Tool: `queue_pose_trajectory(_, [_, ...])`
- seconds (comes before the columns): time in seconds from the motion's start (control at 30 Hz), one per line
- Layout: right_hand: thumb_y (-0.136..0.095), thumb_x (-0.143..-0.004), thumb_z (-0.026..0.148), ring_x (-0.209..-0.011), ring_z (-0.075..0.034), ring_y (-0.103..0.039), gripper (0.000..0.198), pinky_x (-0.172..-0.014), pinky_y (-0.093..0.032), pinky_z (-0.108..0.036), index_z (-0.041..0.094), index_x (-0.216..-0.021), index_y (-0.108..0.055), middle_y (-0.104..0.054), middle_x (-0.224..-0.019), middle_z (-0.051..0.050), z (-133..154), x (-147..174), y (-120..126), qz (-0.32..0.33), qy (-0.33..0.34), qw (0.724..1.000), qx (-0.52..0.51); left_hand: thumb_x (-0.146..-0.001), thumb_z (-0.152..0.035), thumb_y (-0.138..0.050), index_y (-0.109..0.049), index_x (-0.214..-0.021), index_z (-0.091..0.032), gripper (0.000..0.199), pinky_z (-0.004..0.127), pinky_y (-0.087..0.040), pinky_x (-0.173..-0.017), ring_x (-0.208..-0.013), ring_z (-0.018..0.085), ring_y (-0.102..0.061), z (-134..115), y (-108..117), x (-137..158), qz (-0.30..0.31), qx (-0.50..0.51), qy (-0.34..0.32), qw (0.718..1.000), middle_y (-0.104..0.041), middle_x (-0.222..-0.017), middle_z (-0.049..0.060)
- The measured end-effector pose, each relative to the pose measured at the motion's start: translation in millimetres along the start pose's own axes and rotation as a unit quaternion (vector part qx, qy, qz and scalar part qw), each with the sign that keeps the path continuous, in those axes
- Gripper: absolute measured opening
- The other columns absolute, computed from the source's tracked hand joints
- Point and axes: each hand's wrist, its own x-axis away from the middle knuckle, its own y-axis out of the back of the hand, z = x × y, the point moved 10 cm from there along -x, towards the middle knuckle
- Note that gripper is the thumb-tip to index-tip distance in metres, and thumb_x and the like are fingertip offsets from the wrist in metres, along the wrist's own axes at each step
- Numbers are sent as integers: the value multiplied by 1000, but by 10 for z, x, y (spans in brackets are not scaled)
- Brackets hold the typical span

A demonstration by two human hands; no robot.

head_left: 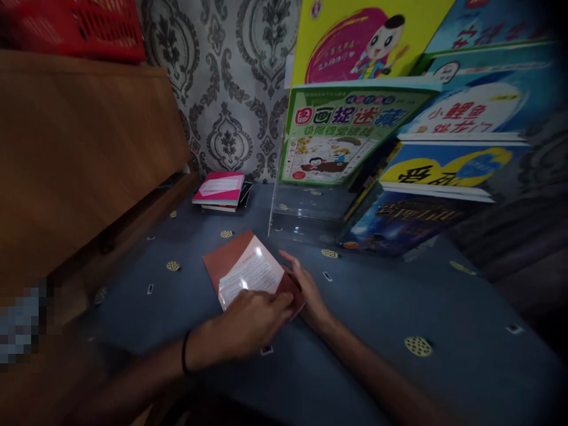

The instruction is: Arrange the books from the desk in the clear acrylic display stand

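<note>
A brown book (228,255) with a pale printed panel is at the middle of the table, tilted in view, glare on its glossy cover. My left hand (255,319), with a black band on its wrist, reaches over its near side. The fingers are curled and closed at the book's lower right corner. My right hand (308,293) holds the book's right edge from the side, its index finger stretched out past the edge. Its other fingers are partly hidden behind the book.
Past the book lies a small stack of books (219,188), a pink one on top. A clear display rack (306,228) holds several upright children's books (337,133) at the right. At the left stands a wooden cabinet (89,142) with a red basket (102,29) on it.
</note>
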Motion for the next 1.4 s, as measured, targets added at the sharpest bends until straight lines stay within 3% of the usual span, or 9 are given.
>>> queue_pose_trajectory(0.13, [-79,-76,63,-92,-26,-74,63,-88,-54,-41,26,-125,-65,-78,-93,-2,34,11,-51,28,-30,999,-33,-108,-30,-34,-56,-135,-19,36,41,-51,-107,-128,23,-61,596,105,-55,-92,18,5,996,-65,-136,14])
queue_pose_trajectory(0.2, [-79,-76,62,-93,-26,-73,61,-88,-54,-40,26,-123,-67,-78,-94,-2,26,-2,-42,27,-38,998,-46,-108,-37,-37,-43,-151,-21,46,48,-35,-122,-149,25,-41,955,14,-115,-76,-8,25,997,-46,-159,13])
queue_pose_trajectory(0.4, [-78,-78,57,-97,-23,-72,58,-89,-54,-37,27,-126,-66,-78,-97,-2,0,-13,-17,15,-51,997,-59,-109,-42,-29,-27,-162,-19,58,50,-19,-127,-159,26,-19,1663,-72,-286,-43,-66,132,988,-23,-170,9])
queue_pose_trajectory(0.57, [-85,-71,44,-85,-21,-73,60,-78,-56,-33,27,-126,-68,-78,-94,0,-14,3,-9,2,-62,995,-73,-109,-39,-31,-35,-158,-20,54,48,-30,-121,-152,29,-34,1660,67,-303,-94,-84,138,982,-38,-164,14])
queue_pose_trajectory(0.77, [-79,-78,43,-86,-21,-73,55,-78,-56,-34,29,-129,-66,-78,-94,0,7,-17,28,8,-59,997,-53,-104,-39,-47,-58,-136,-20,39,43,-49,-96,-119,31,-59,1709,296,-216,-133,-149,191,961,-62,-127,15])
queue_pose_trajectory(0.9, [-75,-81,44,-107,-28,-73,46,-92,-56,-43,29,-124,-68,-78,-115,-6,92,-103,147,-2,-50,998,-39,-105,-45,-44,-59,-129,-21,37,34,-51,-78,-94,27,-70,1839,316,-64,-79,-172,272,944,-71,-106,12])
queue_pose_trajectory(1.0, [-81,-76,46,-104,-29,-75,41,-93,-56,-46,26,-110,-71,-78,-114,-7,195,-206,327,-41,-2,999,-14,-107,-46,-37,-59,-123,-18,39,34,-51,-71,-79,27,-71,1850,256,17,-26,-196,298,934,-72,-84,9])
queue_pose_trajectory(1.2, [-82,-78,51,-85,-23,-76,37,-84,-60,-42,23,-101,-74,-78,-99,-7,311,-257,471,-77,75,990,93,-105,-29,-43,-64,-102,-18,24,39,-51,-86,-106,29,-61,1526,239,-243,-86,-246,116,959,-67,-108,13])
queue_pose_trajectory(1.4, [-78,-82,51,-84,-22,-75,34,-84,-60,-40,23,-101,-78,-78,-94,-7,356,-255,450,-68,98,985,127,-107,-31,-37,-64,-101,-18,31,38,-50,-84,-91,24,-57,1505,144,-318,-135,-188,10,973,-62,-95,8])
